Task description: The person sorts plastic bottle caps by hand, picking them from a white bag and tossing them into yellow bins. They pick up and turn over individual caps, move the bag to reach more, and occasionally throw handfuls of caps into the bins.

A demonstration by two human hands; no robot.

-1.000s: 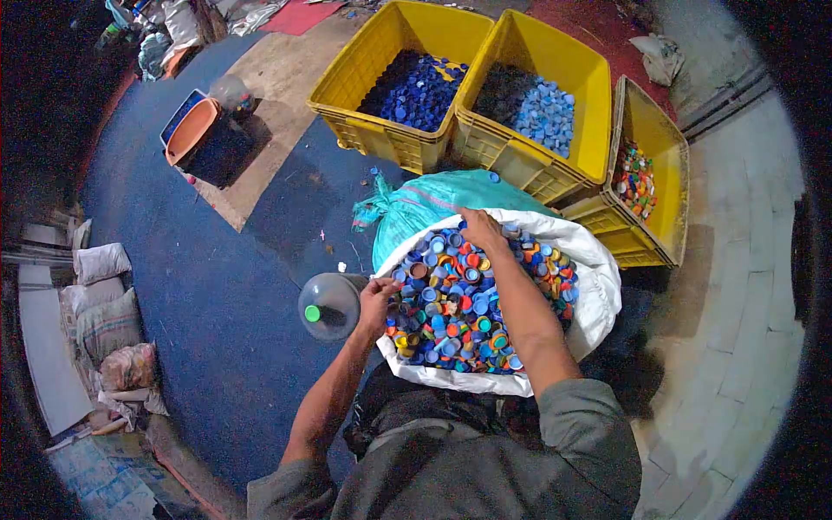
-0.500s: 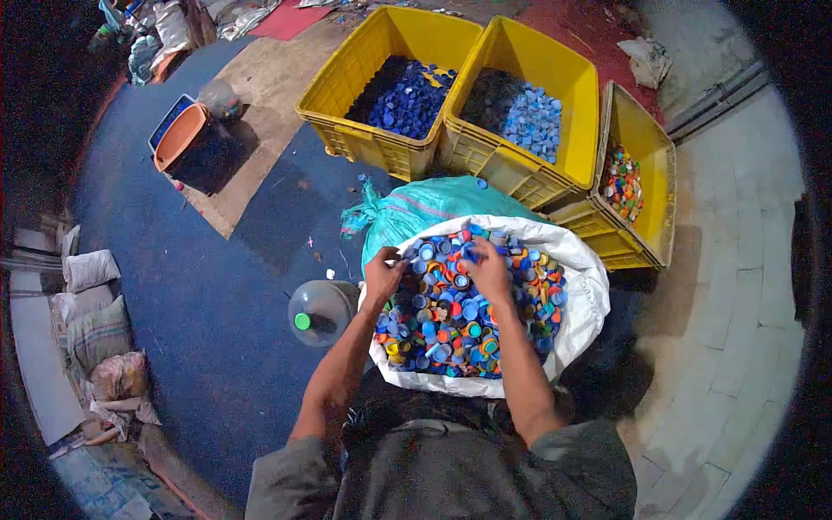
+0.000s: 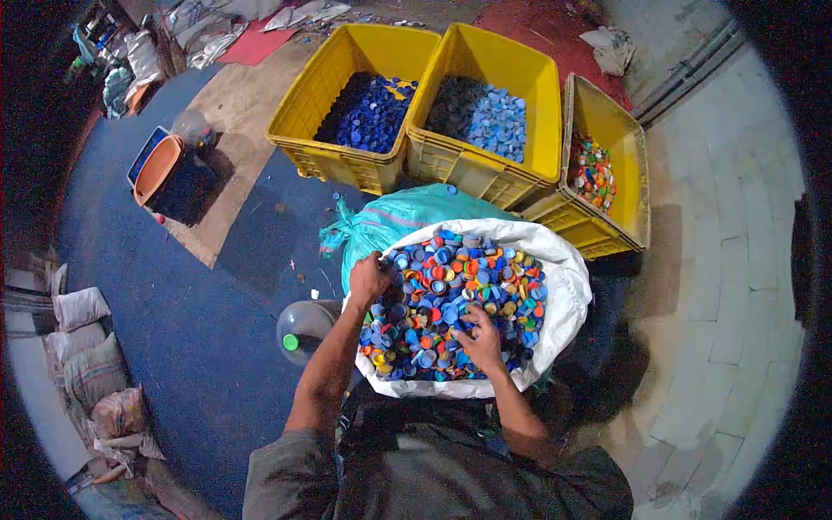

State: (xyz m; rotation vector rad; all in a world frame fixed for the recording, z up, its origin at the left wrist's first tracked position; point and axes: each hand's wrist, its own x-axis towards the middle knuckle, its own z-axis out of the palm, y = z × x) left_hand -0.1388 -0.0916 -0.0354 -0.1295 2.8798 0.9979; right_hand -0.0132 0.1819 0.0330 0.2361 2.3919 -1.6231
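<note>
Bottle caps: heaped in the open white sack, beneath both hands
Right hand: fingers held parted, low over the caps
Left hand: placed at the sack's left edge, beside caps; whether any is gripped cannot be told
</note>
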